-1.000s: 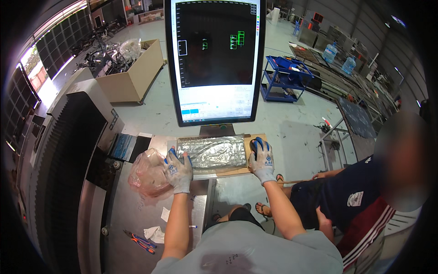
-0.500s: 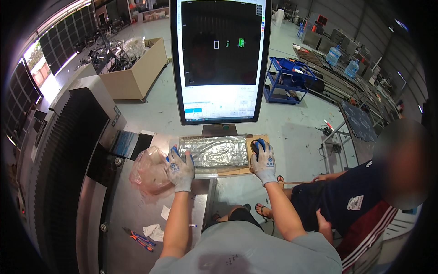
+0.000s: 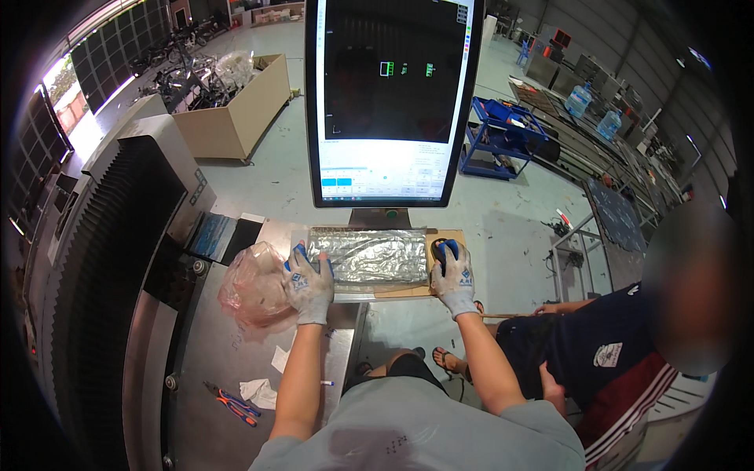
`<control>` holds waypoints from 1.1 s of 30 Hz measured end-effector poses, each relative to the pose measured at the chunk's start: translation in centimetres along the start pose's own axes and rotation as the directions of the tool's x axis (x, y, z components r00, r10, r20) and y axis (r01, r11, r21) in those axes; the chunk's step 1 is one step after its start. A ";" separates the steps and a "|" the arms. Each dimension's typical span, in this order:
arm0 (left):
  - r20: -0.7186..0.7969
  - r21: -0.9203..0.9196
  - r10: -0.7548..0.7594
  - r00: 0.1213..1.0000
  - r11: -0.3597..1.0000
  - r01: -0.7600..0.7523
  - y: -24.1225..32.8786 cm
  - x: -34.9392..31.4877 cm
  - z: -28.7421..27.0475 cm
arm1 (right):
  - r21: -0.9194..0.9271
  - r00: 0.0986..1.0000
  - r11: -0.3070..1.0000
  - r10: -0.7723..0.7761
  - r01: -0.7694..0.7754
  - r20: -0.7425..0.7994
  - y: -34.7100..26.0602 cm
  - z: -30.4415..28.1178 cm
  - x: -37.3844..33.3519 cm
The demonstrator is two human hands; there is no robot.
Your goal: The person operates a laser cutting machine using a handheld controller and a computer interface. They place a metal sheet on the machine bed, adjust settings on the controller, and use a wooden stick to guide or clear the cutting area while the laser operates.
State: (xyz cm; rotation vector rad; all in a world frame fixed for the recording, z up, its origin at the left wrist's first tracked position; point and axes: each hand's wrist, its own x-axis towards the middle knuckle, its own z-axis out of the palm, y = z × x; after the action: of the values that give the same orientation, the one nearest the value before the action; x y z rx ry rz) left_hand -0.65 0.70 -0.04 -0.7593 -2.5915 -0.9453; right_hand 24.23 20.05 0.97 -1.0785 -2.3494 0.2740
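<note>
A keyboard under a wrinkled clear plastic cover lies below a tall upright monitor. At its left end rests my gloved left hand, fingers apart and touching the cover's edge. My right hand, in the same white and blue kind of glove, is curved over a dark computer mouse. The mouse sits on a piece of brown cardboard at the keyboard's right. On the monitor's black drawing area are a small white outline and several green shapes.
Crumpled pinkish plastic lies left of my left hand. Orange-handled pliers and white paper are on the metal table. A machine with black bellows stands at the left. A person is close at my right; beyond stands a blue cart.
A green shape now stands beside the white outline on the monitor. The whole view has shifted a little. Both hands keep their places at the keyboard and mouse.
</note>
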 end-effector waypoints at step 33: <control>0.039 -0.024 -0.030 0.999 0.999 0.031 0.2 0.1 -0.3 | -0.031 0.998 0.998 -0.061 0.061 0.006 0.0 -0.2 0.0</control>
State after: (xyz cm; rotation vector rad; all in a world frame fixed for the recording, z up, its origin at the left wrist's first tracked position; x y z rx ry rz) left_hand -0.59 0.65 0.30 -0.7542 -2.6368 -0.9821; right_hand 24.32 20.08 1.15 -1.0198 -2.3935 0.2191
